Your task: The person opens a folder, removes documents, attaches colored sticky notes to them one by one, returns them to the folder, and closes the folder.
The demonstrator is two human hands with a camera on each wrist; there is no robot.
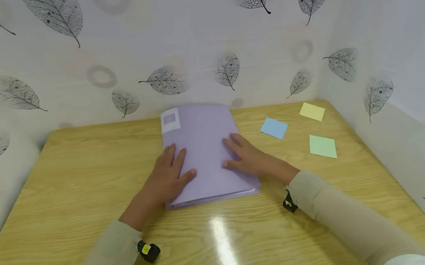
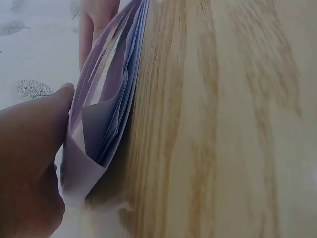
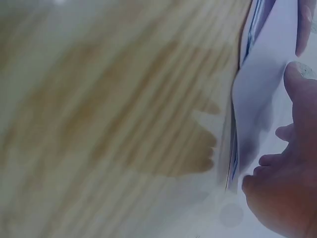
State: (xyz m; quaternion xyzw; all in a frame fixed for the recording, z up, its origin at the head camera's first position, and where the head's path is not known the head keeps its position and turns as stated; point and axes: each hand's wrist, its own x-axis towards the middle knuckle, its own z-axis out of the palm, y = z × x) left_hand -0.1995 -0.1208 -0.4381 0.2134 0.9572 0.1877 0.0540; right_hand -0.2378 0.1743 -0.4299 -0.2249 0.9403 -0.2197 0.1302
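Left wrist view, sheets [image 2: 127, 84] inside gaping lilac folder [image 2: 83, 174], hands [image 1: 165, 178] resting outspread atop

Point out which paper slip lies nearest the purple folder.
The blue slip: leftmost of the three in the head view; the yellow slip and green slip both lie farther from the purple folder.

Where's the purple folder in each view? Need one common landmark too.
Head: purple folder at centre, left hand and right hand resting on it.
Left wrist: purple folder in the left half, open edge showing.
Right wrist: purple folder along the upper right.
Shared landmark: the wooden table.
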